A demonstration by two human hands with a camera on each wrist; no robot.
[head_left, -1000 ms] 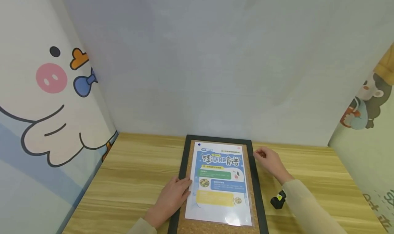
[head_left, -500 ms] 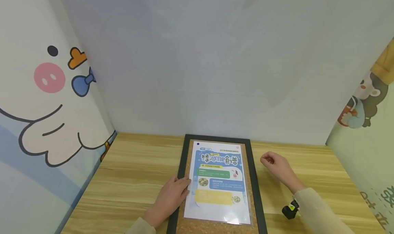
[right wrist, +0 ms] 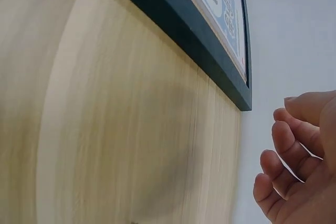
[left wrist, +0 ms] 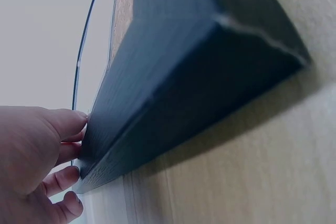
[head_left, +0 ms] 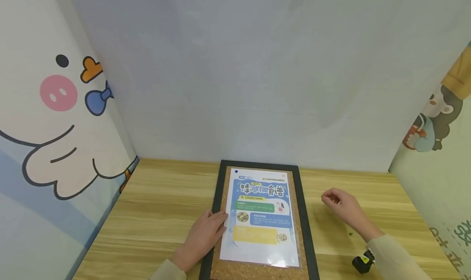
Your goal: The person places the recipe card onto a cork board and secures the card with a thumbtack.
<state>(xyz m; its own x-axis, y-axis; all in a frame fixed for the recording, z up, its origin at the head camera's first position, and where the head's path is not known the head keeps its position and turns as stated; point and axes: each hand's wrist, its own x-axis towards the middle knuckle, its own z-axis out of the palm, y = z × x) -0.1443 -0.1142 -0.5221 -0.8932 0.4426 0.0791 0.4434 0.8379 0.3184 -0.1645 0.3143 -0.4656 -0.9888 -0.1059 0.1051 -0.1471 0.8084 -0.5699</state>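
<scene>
My worry: the poster (head_left: 259,214), flat on the corkboard (head_left: 257,272), could skew or lift at its bottom edge if the L hand (head_left: 206,233) drags sideways, since I see dots (head_left: 236,171) (pins, prob.) only at its top corners. L hand rests relaxed across the frame's left bar (head_left: 219,190), tips by the sheet; R hand (head_left: 344,206) hangs loosely curled right of the board, nothing visible in it. Wood-grain table (head_left: 173,194) underneath, plain pale wall (head_left: 235,88) behind, cartoon side walls (head_left: 22,92) L & R.

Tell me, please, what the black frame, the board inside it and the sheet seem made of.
Frame: probably painted wood, matte; faint grain shows.
Board: likely cork, matte, speckled brown.
Sheet: printed paper, perhaps laminated; glossy glare at its bottom edge.
</scene>
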